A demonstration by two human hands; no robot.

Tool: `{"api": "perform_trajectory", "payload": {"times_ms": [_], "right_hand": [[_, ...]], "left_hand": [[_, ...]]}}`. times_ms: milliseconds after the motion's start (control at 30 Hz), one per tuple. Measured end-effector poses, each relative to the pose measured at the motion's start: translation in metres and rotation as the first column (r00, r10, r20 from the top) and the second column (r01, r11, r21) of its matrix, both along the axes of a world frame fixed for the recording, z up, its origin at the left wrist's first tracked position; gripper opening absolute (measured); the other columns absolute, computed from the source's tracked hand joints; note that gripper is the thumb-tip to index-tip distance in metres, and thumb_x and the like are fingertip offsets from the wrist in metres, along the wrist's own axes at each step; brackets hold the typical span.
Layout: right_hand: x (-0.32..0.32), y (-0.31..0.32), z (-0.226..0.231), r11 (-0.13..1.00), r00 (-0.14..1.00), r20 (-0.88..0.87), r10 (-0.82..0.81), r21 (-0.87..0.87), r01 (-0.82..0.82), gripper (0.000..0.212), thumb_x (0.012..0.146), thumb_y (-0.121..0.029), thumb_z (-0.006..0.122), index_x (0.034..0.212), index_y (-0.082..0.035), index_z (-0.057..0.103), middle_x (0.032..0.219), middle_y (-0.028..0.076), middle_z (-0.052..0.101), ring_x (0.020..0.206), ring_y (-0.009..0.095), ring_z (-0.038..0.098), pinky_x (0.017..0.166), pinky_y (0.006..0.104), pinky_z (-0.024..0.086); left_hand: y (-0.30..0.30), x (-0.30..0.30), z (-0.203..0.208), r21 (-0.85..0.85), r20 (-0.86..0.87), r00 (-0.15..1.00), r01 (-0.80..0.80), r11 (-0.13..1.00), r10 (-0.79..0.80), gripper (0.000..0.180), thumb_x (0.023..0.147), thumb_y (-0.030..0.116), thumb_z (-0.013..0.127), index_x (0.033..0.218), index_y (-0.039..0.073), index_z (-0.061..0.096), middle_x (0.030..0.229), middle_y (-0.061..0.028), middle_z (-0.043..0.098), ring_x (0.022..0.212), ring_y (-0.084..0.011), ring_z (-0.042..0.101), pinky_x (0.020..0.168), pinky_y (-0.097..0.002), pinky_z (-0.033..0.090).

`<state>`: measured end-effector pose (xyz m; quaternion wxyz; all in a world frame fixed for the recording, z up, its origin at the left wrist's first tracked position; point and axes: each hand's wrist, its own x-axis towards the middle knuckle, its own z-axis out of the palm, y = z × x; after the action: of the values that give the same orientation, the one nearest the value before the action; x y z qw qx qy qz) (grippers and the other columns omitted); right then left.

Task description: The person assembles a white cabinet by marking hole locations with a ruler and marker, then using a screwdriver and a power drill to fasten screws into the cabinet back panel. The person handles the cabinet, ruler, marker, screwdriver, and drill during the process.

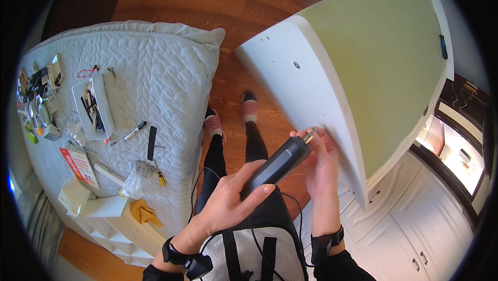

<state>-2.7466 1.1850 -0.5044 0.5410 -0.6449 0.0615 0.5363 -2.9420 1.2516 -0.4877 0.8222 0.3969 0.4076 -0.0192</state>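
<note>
A black cordless screwdriver (278,162) slants up to the right in front of my body, its brass-coloured collar and bit at the upper end. My left hand (228,198) is wrapped round its lower body, thumb along the near side. Around the bit end, my right hand (322,159) closes its fingers and thumb on the tip; part of the tip is hidden by them. Right beside those fingers stands a white panel (311,81) with a few small holes, the side of a large piece of furniture with a pale green top (378,58).
On the left, a quilted white mattress (171,68) carries a white box of tools (96,110), a marker (136,131), a yellow-handled screwdriver (161,178) and a plastic bag (140,177). A dark-handled tool (443,47) lies on the green top's far edge. White cabinet doors (415,213) are lower right.
</note>
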Motion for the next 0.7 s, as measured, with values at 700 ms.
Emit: {"api": "perform_trajectory", "payload": {"times_ms": [700], "right_hand": [[0.048,0.005,0.066,0.798,-0.005,0.927,0.376,-0.327,-0.506,0.024,0.101,-0.007,0.04,0.112,0.005,0.057,0.088,0.009,0.046,0.073,0.015,0.048,0.066,0.0286,0.045]], "left_hand": [[0.008,0.012,-0.043,0.336,0.125,0.991,-0.008,0.942,-0.037,0.051,0.094,0.03,0.065,0.13,-0.003,0.05,0.096,-0.0196,0.063,0.083,-0.0319,0.065,0.075,-0.0356,0.05]]}}
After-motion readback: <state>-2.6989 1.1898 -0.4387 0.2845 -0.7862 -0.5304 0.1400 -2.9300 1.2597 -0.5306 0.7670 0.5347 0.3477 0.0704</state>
